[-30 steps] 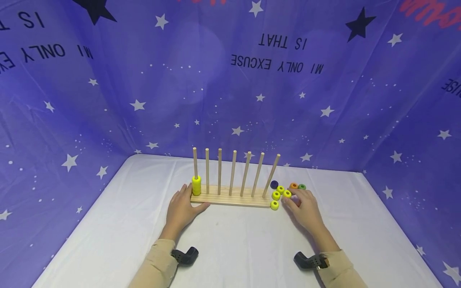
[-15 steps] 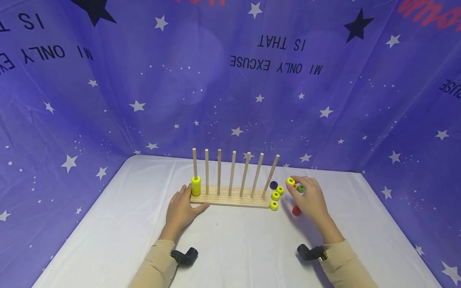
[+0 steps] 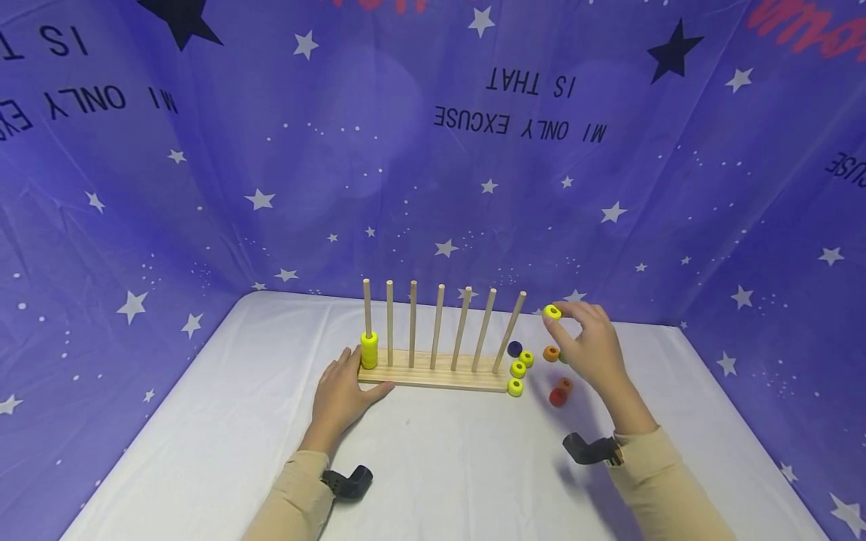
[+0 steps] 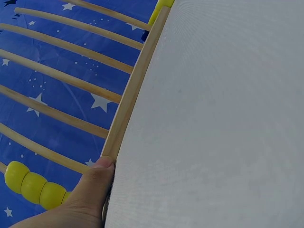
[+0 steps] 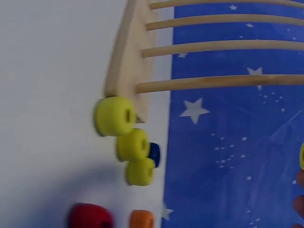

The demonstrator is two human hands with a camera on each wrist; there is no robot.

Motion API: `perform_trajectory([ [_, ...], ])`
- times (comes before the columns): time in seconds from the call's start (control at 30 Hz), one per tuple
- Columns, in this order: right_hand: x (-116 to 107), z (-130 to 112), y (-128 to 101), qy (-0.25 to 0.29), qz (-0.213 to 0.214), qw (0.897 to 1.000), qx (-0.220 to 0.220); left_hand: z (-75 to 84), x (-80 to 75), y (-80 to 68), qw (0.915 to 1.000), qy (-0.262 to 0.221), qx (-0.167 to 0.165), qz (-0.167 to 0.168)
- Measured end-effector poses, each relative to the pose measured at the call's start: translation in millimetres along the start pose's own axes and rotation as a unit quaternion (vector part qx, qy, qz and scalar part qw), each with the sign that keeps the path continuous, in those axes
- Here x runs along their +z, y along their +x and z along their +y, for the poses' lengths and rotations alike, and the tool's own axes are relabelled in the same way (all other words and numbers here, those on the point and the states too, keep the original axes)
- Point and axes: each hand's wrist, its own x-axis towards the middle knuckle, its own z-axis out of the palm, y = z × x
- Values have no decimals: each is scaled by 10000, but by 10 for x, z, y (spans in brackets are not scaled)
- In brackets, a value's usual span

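Head view: right hand (image 3: pixel 590 344) pinching a yellow ring (image 3: pixel 552 311) aloft, left hand (image 3: pixel 343 388) flat, fingers relaxed, against the peg rack (image 3: pixel 433 373).

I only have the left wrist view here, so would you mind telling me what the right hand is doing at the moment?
Observer: The right hand pinches a yellow bead, raised above the table right of the wooden peg rack.
Operator: Thank you. Are more yellow beads loose?
Observer: Three loose yellow beads lie by the rack's right end.
Operator: Any other colours nearby?
Observer: An orange bead and a red bead lie near that hand.
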Motion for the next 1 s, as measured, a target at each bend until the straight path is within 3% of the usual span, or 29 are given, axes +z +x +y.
perform_trajectory([
  [0.47,-212,-412,336,32,212,9986,-492,-20,7,2,10000,19,-13,-54],
  [0.83,-175,-815,523,240,63,9985,-487,-6,4,1,10000,-6,-32,-66],
  [1.0,-94,-1029,583,413,54,9958,-814,-6,3,3,10000,-11,-40,-50],
])
